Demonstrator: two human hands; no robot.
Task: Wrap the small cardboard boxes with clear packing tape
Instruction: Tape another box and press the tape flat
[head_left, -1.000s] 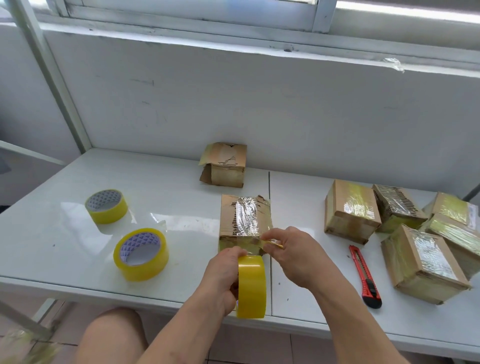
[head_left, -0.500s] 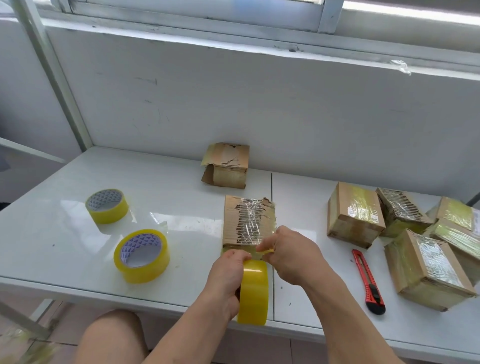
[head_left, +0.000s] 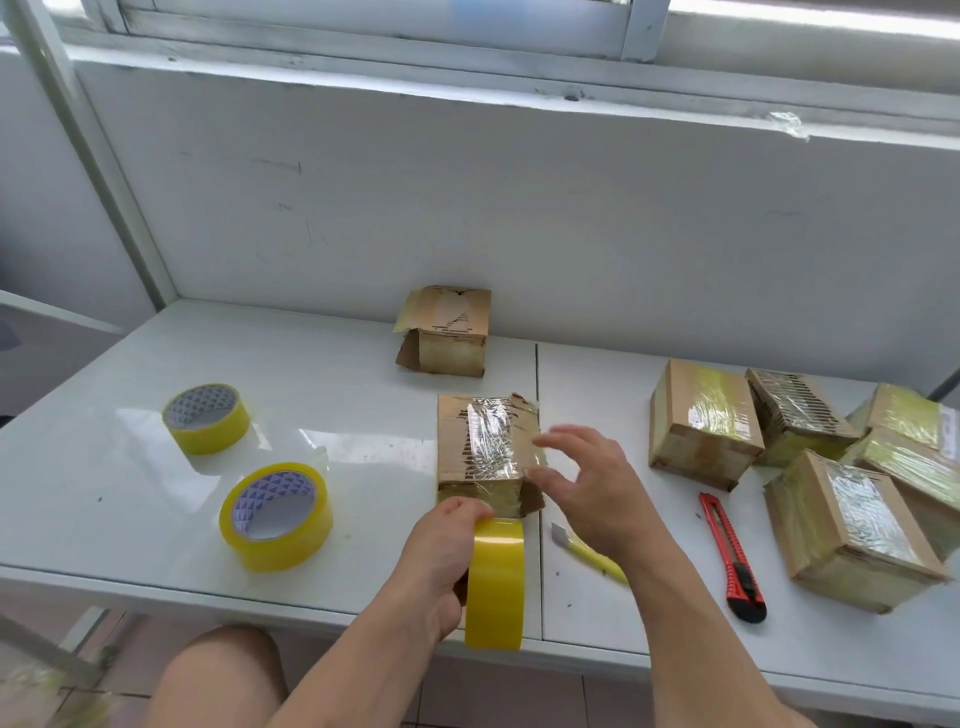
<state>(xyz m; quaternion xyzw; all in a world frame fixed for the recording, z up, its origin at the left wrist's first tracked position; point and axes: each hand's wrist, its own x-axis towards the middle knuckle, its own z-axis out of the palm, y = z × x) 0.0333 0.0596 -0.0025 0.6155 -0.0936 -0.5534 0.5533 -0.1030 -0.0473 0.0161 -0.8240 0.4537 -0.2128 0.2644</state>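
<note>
Leftmost, two spare tape rolls (head_left: 207, 417) sit near the table's (head_left: 337, 395) left front corner. Left hand (head_left: 441, 561) grips the yellow tape roll (head_left: 496, 582) at the front edge, just before the half-taped box (head_left: 485, 449). Right hand (head_left: 592, 488), fingers spread, holds nothing beside that box. Red cutter (head_left: 730, 558) and wrapped boxes (head_left: 810, 457) lie toward the right edge.

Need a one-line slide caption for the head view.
Left hand holds tape roll against cardboard box; right hand open.
</note>
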